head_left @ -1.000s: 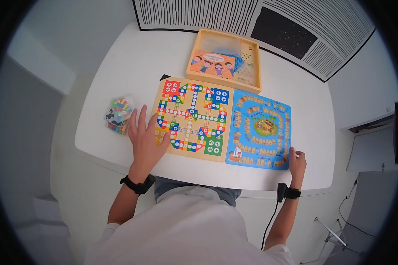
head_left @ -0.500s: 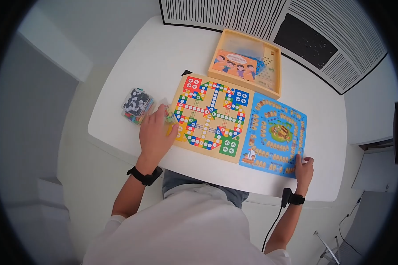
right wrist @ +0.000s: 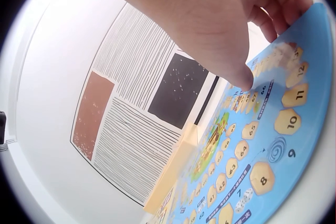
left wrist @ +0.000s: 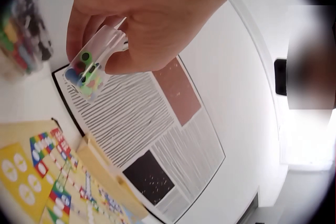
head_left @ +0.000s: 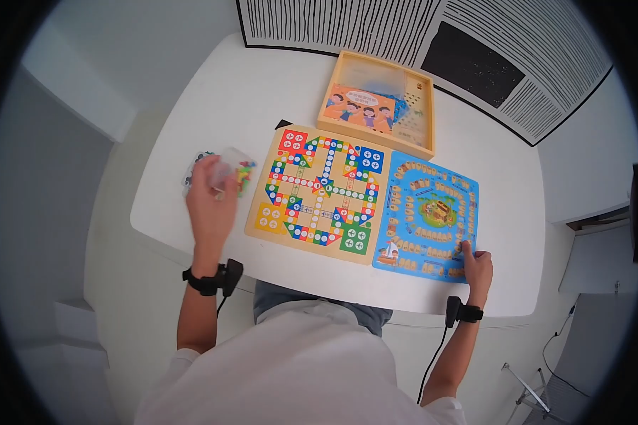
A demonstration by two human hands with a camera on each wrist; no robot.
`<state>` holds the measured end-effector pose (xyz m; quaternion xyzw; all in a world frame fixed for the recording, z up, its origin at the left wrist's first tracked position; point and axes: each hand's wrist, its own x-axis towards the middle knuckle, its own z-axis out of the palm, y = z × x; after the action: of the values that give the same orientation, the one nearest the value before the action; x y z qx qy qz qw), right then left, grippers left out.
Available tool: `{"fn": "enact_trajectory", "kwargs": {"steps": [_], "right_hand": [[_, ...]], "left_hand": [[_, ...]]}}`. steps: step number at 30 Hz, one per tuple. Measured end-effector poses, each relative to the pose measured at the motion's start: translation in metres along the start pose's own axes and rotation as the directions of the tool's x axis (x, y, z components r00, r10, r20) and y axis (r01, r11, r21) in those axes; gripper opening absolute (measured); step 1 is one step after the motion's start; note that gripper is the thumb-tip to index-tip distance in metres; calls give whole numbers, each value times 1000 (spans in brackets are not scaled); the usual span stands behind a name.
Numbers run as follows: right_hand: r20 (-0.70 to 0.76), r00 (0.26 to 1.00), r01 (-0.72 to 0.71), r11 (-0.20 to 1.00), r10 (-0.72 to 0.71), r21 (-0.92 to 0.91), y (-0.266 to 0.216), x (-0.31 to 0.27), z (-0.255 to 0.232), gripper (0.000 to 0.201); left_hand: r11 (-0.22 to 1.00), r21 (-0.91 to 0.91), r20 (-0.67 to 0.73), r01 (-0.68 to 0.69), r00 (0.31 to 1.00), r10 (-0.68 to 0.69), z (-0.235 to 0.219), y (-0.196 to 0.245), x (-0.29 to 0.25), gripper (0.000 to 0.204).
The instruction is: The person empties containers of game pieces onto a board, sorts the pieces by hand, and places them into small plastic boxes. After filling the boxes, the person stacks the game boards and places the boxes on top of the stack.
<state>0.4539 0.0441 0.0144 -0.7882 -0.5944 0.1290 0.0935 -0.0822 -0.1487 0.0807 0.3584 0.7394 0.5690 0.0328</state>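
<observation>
My left hand (head_left: pixel 211 205) holds a small clear plastic box (left wrist: pixel 94 66) between thumb and fingers. Coloured game pieces (left wrist: pixel 84 74) lie inside it, and the box is tilted. Below and beyond that hand, partly covered in the head view, is another clear container (left wrist: pixel 26 32) with black, white and coloured pieces. On the other side my right hand (head_left: pixel 479 269) grips the right edge of a blue game board (head_left: pixel 432 177), its thumb (right wrist: pixel 241 77) on the printed face and its fingers curled past the edge.
Left of the blue board lies a wooden ludo-style board (head_left: pixel 319 188), their edges meeting. Behind them stands a shallow wooden box (head_left: pixel 428 134) with an orange picture booklet (head_left: pixel 359 108) and a blue bag (head_left: pixel 398 106). A framed striped picture (head_left: pixel 475 57) leans at the table's back.
My left hand was first spread beside the stacked containers, then took the small clear box near the ludo board and has now moved it left. The right hand stays at the blue board's edge.
</observation>
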Motion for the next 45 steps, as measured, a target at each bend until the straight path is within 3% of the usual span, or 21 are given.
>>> {"fn": "enact_trajectory", "kwargs": {"steps": [1,2,3,5,9,10,12,13,15,17,18,20,24,27,29,31,34,36,39,41,45], "right_hand": [[-2,1000,-3,1000,3,-1,4,3,1,82],[39,999,-19,1000,19,10,7,8,2,82],[81,996,-33,999,31,21,8,13,2,83],[106,994,-14,999,9,49,3,16,-5,84],[88,996,-26,993,15,117,20,29,5,83],[84,996,-30,993,20,118,25,31,5,83],[198,979,-99,944,37,315,27,33,2,78],[194,980,-100,943,39,318,26,29,0,78],[282,954,-76,825,-104,560,19,15,-5,70],[260,955,-34,822,-140,568,12,5,-9,62],[235,963,-38,794,-134,607,17,5,-6,58],[178,976,-27,748,-123,663,27,3,-3,51],[152,986,-66,697,-63,714,62,8,-12,52],[130,992,-101,662,6,742,83,7,-24,52],[147,989,-114,632,0,766,89,7,-33,50],[90,995,-95,540,34,837,83,3,-41,51],[19,1000,-25,464,16,886,42,10,-45,52],[67,997,-39,478,-43,878,8,29,-46,52],[60,987,23,498,-150,867,-65,65,-36,53],[-7,971,128,496,-238,859,-113,107,-13,61],[-66,954,215,512,-294,832,-207,162,19,64]], "left_hand": [[994,-42,-24,101,995,-102,-16,18,11,36],[1000,30,-58,-8,998,10,-32,-9,26,38],[999,31,-62,-10,998,12,-42,-19,33,38],[944,182,-88,275,961,-263,-54,-29,45,45],[950,130,-101,284,957,-272,-56,-56,45,52],[937,231,-108,263,964,-244,-55,-55,45,52],[915,326,-112,237,971,-212,-53,-54,45,53],[907,342,-90,247,969,-230,-53,-54,46,54],[899,356,-69,256,966,-247,-53,-54,47,55],[833,530,-81,157,988,-135,-55,-58,47,53],[834,529,-81,155,988,-132,-53,-54,46,53],[747,659,-184,89,982,45,-46,-36,37,47],[804,594,-207,-30,960,189,-31,10,17,38],[873,466,-83,-145,975,206,-6,35,-8,32],[834,438,134,-336,942,309,14,25,-22,31],[838,459,157,-294,956,249,28,11,-29,33],[810,524,213,-264,961,175,40,-7,-35,36],[779,568,237,-266,959,155,41,-13,-39,39],[746,613,264,-260,958,116,38,-24,-43,45],[753,580,268,-311,946,185,38,-42,-48,48],[743,611,263,-274,955,136,40,-36,-57,50]]}}
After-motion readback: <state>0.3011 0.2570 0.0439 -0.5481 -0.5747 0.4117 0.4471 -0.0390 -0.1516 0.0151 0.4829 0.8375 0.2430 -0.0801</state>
